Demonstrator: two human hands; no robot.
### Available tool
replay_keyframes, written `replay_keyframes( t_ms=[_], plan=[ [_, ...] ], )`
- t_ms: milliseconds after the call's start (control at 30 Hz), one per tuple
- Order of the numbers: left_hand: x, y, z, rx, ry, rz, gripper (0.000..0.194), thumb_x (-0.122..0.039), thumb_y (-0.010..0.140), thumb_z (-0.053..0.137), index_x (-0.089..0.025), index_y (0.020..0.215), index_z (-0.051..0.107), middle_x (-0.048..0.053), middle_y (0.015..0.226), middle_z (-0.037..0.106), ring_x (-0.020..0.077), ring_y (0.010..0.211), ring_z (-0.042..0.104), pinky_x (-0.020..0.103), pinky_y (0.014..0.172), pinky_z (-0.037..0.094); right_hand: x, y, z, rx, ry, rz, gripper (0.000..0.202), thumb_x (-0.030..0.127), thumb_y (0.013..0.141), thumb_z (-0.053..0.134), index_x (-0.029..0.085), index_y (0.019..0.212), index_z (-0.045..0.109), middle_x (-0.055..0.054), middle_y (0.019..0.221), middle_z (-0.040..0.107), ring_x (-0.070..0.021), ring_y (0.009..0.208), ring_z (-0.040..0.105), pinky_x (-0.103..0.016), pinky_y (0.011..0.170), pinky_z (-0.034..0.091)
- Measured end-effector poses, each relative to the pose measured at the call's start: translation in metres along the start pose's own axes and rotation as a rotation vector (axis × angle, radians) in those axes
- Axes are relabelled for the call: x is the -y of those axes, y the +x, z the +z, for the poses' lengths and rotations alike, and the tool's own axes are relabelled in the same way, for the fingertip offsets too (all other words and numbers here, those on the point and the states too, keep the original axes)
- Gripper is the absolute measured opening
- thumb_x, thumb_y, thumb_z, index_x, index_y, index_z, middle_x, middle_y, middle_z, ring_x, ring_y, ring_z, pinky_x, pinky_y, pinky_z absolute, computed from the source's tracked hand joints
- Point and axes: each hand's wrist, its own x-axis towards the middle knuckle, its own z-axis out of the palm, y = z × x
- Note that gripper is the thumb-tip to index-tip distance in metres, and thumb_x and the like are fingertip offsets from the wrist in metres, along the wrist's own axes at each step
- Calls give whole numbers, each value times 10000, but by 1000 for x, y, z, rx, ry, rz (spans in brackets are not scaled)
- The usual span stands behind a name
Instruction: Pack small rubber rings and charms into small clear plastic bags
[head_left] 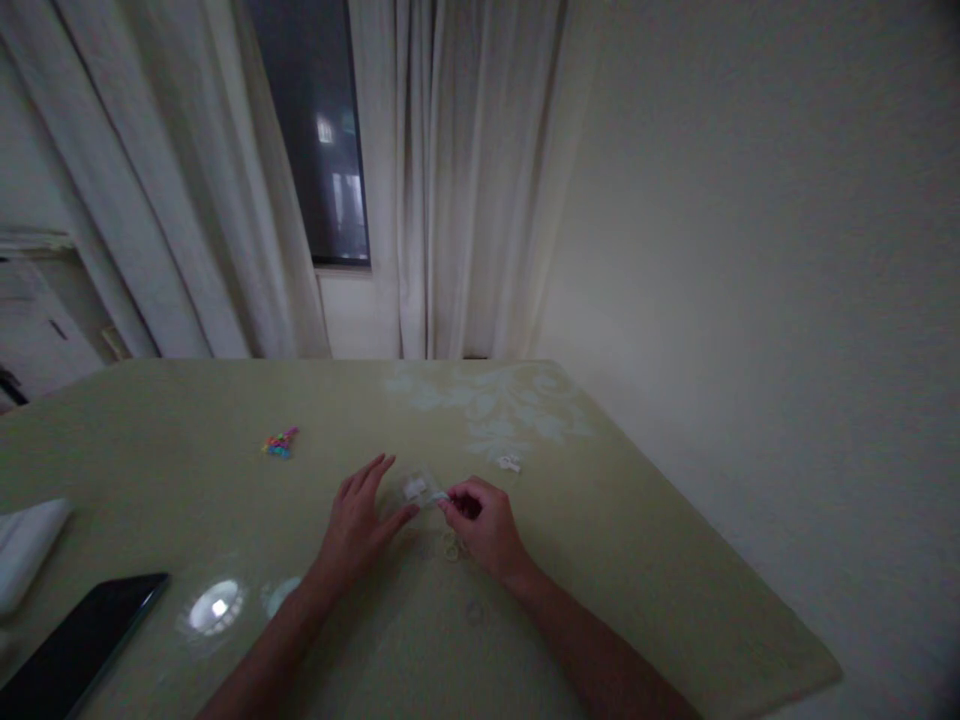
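Observation:
My left hand [361, 522] lies flat on the pale green table [645, 560], fingers spread, its fingertips pressing the edge of a small clear plastic packet [417, 488] with something white inside. My right hand [486, 525] is curled, pinching the packet's right end between thumb and forefinger. A small pale ring-shaped thing [451, 546] lies on the table just under my right hand. The room is dim and the packet's content is too small to make out.
A little heap of bright coloured pieces [280, 442] lies to the far left. A small white scrap [509, 463] sits beyond my right hand. A dark tablet [79, 645] and a white folded cloth [26, 545] are at the left edge. Curtains, a window and a wall stand behind.

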Motion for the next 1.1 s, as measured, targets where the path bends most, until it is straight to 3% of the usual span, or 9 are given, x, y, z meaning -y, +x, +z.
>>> replay_keyframes(
  t_ms=[100,233,433,567,800,1100],
  plan=[
    [16,2,5,91,91,-3,785,-491,782,763,-151,1454,541,211,1481,596,408,1365,547,586,1133,436,0,1,-1,-5,-29,-18,114,259,853,726,161,794,730,5,704,606,-125,621,543,-232,604,428],
    [19,1,8,168,37,2,657,-446,868,664,-118,1427,554,201,1359,681,363,1270,625,537,1098,474,3,2,-4,9,-114,-50,91,224,864,722,166,795,728,10,706,600,-123,623,544,-233,617,419],
    [-12,-11,4,335,-80,68,641,-408,778,770,-192,1362,615,147,1332,686,339,1248,623,494,1098,476,8,2,-8,57,-283,-83,28,160,841,750,169,816,742,23,703,590,-117,633,533,-225,627,384],
    [-31,-19,5,415,-106,79,629,-377,756,789,-219,1344,631,137,1314,685,348,1243,613,504,1094,473,7,2,-9,167,-473,-54,46,139,808,766,184,802,756,13,716,628,-130,662,551,-241,642,369],
    [-39,-27,10,408,-12,173,655,-355,766,797,-256,1385,607,129,1353,669,360,1269,589,530,1114,442,7,2,-10,318,-640,4,94,244,903,727,231,861,809,-41,824,745,-181,749,646,-271,695,427],
    [-35,-24,10,348,48,154,604,-330,817,741,-213,1392,596,139,1374,675,346,1281,598,527,1109,459,9,0,-12,411,-637,-109,212,282,1000,632,205,901,803,-53,846,734,-180,771,653,-263,704,437]
  ],
)
